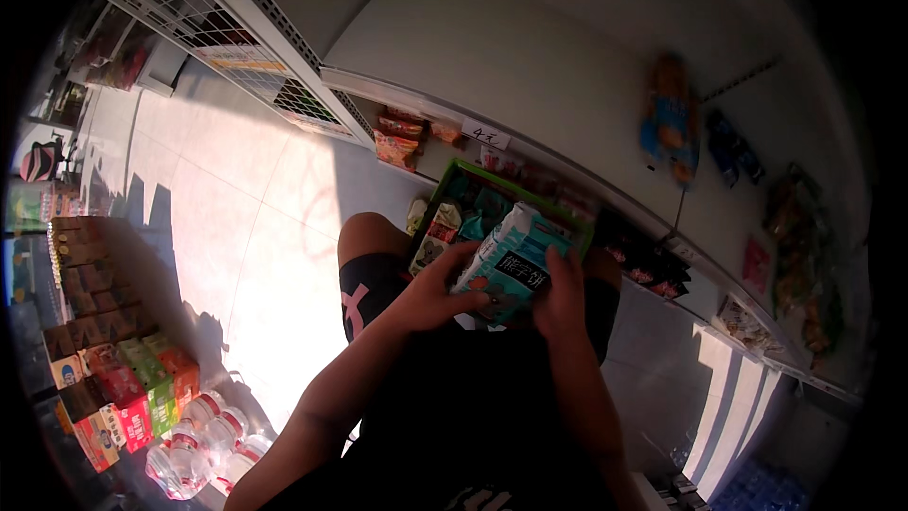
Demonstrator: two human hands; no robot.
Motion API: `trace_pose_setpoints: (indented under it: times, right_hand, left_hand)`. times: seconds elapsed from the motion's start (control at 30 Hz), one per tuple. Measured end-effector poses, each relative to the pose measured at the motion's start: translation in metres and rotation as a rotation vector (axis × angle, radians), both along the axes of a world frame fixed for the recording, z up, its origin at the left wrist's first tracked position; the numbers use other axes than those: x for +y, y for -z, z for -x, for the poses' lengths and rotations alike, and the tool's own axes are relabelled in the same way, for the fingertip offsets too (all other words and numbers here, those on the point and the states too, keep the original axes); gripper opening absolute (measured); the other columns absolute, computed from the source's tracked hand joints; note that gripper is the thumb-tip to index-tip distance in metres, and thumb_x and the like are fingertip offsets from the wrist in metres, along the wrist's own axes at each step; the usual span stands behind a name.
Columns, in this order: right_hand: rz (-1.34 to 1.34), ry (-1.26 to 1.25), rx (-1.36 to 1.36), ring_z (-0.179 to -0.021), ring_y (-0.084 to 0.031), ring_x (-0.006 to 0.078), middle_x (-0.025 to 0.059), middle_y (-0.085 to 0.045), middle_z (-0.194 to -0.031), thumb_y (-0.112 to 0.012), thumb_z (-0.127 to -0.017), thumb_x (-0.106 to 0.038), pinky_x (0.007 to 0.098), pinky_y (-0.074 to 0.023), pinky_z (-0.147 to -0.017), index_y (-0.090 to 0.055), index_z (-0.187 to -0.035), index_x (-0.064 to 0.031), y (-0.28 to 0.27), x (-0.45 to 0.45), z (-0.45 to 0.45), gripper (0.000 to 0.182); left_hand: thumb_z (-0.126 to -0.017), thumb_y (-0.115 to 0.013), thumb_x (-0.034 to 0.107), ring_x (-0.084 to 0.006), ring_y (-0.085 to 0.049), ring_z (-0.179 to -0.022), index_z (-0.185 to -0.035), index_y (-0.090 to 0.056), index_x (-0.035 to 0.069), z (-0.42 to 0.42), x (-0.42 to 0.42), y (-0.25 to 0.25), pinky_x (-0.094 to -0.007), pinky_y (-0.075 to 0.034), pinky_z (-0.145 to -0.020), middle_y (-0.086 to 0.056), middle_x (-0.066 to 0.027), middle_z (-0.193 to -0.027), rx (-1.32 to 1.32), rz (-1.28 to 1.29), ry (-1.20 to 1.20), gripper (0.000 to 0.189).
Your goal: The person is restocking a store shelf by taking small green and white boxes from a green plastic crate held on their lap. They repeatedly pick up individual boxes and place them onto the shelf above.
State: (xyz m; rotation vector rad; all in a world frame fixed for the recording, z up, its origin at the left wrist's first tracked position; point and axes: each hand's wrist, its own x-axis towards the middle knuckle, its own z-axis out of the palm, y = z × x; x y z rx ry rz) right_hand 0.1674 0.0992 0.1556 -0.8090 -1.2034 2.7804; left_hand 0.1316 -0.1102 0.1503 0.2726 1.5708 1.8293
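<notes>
Both hands hold a teal and white snack packet (516, 266) above my lap, its printed front facing up. My left hand (443, 285) grips its left side, the thumb lying across the lower front. On the right edge rests my right hand (562, 291), fingers along the packet's side. Beyond the packet, between my knees and the shelf, is a green-rimmed crate (464, 169). Inside it lie more teal packets (489, 211) and a red and white packet (441, 228). The packet and my hands hide part of the crate.
The shelf unit (496, 50) rises in front, with orange snack bags (397, 142) and black packets (649, 262) on its lowest level. A handwritten price card (486, 133) sits on the shelf edge. Drink cartons (142, 383) and large clear bottles (206, 440) stand on the left. Sunlit floor tiles (248, 227) extend leftward.
</notes>
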Motion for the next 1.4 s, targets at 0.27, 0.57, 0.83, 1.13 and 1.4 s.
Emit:
trace_pose_setpoints:
  times: [0.27,0.57,0.83,1.13,1.4]
  right_hand:
    - [-0.238,-0.119,0.026,-0.096,-0.066,0.0184,0.0109,-0.069,-0.106,-0.061,-0.099,-0.022,0.0335,-0.0538,-0.082,-0.066,-0.118,-0.0006,-0.004,0.001,0.012,0.029]
    - [-0.669,-0.361,0.106,-0.092,-0.066,0.0155,0.0082,-0.071,-0.101,-0.061,-0.099,-0.02,0.0339,-0.0531,-0.082,-0.072,-0.109,-0.0032,-0.013,-0.02,0.005,0.022]
    - [-1.081,-0.269,0.395,-0.102,-0.066,0.0257,0.0139,-0.067,-0.109,-0.061,-0.095,-0.006,0.0372,-0.0501,-0.09,-0.07,-0.104,0.001,-0.021,-0.015,0.001,0.015]
    - [-0.936,-0.066,0.374,-0.096,-0.067,0.0248,0.0148,-0.068,-0.105,-0.052,-0.104,-0.019,0.0374,-0.0516,-0.086,-0.065,-0.105,-0.0001,-0.005,-0.033,-0.006,0.023]
    - [-0.846,-0.018,0.113,-0.087,-0.063,0.0136,0.0077,-0.069,-0.099,-0.051,-0.105,-0.027,0.032,-0.0503,-0.08,-0.066,-0.108,-0.0027,-0.006,-0.021,-0.002,0.029]
  left_hand:
    - [-0.087,-0.073,0.009,-0.0222,-0.048,-0.131,-0.147,-0.037,0.001,0.003,-0.02,0.02,-0.0367,-0.039,-0.109,-0.051,-0.0136,-0.139,0.029,-0.034,0.011,0.07]
    - [-0.092,-0.067,0.013,-0.02,-0.063,-0.103,-0.116,-0.064,-0.001,0.029,-0.017,-0.012,-0.0327,-0.047,-0.092,-0.067,-0.0106,-0.109,0.412,0.06,-0.239,0.027]
    - [-0.093,-0.067,0.012,-0.0122,-0.063,-0.088,-0.095,-0.071,0.001,0.021,-0.007,-0.011,-0.0267,-0.048,-0.079,-0.069,-0.0035,-0.097,0.08,-0.145,-0.351,0.011]
    - [-0.094,-0.063,0.015,-0.0143,-0.066,-0.074,-0.094,-0.065,-0.002,0.007,0.022,-0.035,-0.0295,-0.051,-0.067,-0.068,-0.0099,-0.077,0.403,0.311,-0.6,0.017]
    - [-0.09,-0.069,0.021,-0.0228,-0.061,-0.11,-0.125,-0.053,0.001,0.024,-0.007,-0.002,-0.0351,-0.047,-0.095,-0.063,-0.0177,-0.123,0.4,-0.051,-0.352,0.043]
